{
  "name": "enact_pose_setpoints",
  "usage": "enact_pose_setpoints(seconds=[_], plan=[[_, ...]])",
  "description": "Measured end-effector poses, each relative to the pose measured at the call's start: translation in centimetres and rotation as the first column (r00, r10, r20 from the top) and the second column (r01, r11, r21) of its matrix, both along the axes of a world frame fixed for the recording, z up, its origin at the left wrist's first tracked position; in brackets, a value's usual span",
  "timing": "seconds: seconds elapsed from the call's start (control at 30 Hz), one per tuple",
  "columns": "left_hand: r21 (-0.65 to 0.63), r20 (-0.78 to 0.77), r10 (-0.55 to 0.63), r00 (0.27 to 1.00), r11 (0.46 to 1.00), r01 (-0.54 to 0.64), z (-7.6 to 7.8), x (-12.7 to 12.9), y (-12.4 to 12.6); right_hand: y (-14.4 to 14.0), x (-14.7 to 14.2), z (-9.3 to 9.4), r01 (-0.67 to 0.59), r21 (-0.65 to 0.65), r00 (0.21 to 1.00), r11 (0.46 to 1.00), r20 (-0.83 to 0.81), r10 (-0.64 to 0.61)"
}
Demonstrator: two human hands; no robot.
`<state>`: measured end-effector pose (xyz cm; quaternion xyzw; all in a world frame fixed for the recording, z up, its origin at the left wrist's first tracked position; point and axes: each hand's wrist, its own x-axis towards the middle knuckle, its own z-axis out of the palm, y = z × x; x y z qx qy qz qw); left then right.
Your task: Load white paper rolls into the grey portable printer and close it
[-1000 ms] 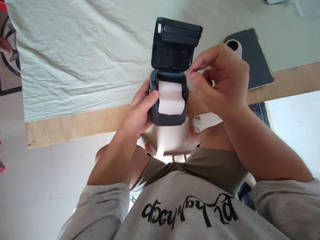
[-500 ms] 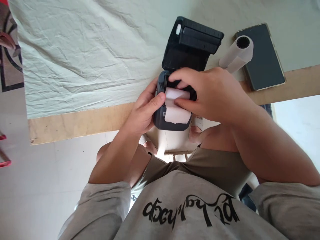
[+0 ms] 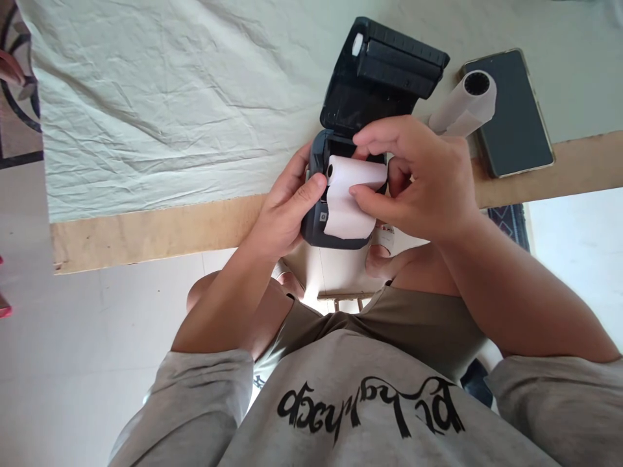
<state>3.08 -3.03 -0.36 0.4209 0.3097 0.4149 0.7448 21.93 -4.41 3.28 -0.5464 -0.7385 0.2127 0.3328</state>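
Observation:
My left hand (image 3: pixel 294 207) grips the side of a dark portable receipt printer (image 3: pixel 314 227), its thumb on the near rim. The printer's lid (image 3: pixel 374 78) stands swung up on the far side. A small white paper roll (image 3: pixel 357 174) sits in or just over the open compartment, its black core end facing left. The loose end of its paper hangs toward me over the printer's front. My right hand (image 3: pixel 413 175) has its thumb on the paper and its index finger behind the roll, closed around it. How deep the roll lies I cannot tell.
A second white roll (image 3: pixel 467 107) with a dark core lies against a phone (image 3: pixel 511 113) at the right. Pale green cloth (image 3: pixel 170 110) covers the table, with a bare wooden edge (image 3: pixel 160 230) toward me. My knees are below that edge.
The roll has shifted and tilted slightly, and its black core end now shows. My right hand has moved a little right, its fingers less deep in the compartment. The lid sits slightly further up and right.

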Motion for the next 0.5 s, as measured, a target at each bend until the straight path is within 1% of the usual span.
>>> enact_pose_setpoints(seconds=[0.07,0.1,0.13,0.17,0.2,0.23,0.27,0.3,0.33,0.37,0.4,0.47,0.5], plan=[[-0.024,0.002,0.001,1.000,1.000,-0.001,0.2,-0.1,0.0,-0.1,0.0,0.0,-0.009,0.095,1.000,0.995,-0.020,0.011],[-0.034,0.006,0.010,1.000,0.999,-0.010,0.2,-0.1,0.0,0.0,0.1,0.0,-0.005,0.114,0.998,0.993,-0.065,0.013],[-0.043,0.012,0.022,1.000,0.999,-0.022,0.3,-0.1,0.0,0.0,0.3,-0.1,0.006,0.111,0.990,0.994,-0.144,0.011],[-0.051,0.024,0.032,0.999,0.998,-0.031,0.3,-0.1,0.0,0.2,0.5,-0.1,0.031,0.077,0.964,0.997,-0.267,-0.010],[-0.061,0.035,0.039,0.999,0.997,-0.036,0.4,-0.1,0.0,0.4,0.8,-0.2,0.065,0.012,0.912,0.998,-0.407,-0.054],[-0.073,0.043,0.042,0.998,0.997,-0.038,0.4,-0.1,0.0,0.6,1.1,-0.4,0.096,-0.069,0.838,0.993,-0.533,-0.118],[-0.086,0.044,0.050,0.998,0.995,-0.046,0.5,-0.1,0.0,0.9,1.5,-0.5,0.113,-0.157,0.758,0.981,-0.625,-0.187],[-0.101,0.038,0.065,0.997,0.993,-0.061,0.5,0.0,0.0,1.3,1.8,-0.7,0.120,-0.238,0.691,0.964,-0.677,-0.254],[-0.115,0.029,0.083,0.996,0.990,-0.079,0.5,0.0,0.0,1.5,2.0,-0.9,0.125,-0.303,0.651,0.945,-0.694,-0.308],[-0.125,0.021,0.096,0.995,0.988,-0.093,0.6,0.0,0.0,1.7,2.2,-1.1,0.132,-0.341,0.638,0.931,-0.689,-0.343],[-0.135,0.013,0.110,0.994,0.985,-0.108,0.6,0.0,0.0,1.8,2.3,-1.3,0.143,-0.352,0.639,0.925,-0.681,-0.358],[-0.157,0.003,0.122,0.993,0.980,-0.120,0.8,0.1,0.0,1.7,2.3,-1.7,0.169,-0.320,0.652,0.932,-0.673,-0.349],[-0.166,-0.004,0.119,0.993,0.979,-0.118,0.9,0.1,0.0,1.5,2.4,-1.9,0.182,-0.273,0.683,0.945,-0.656,-0.321]])
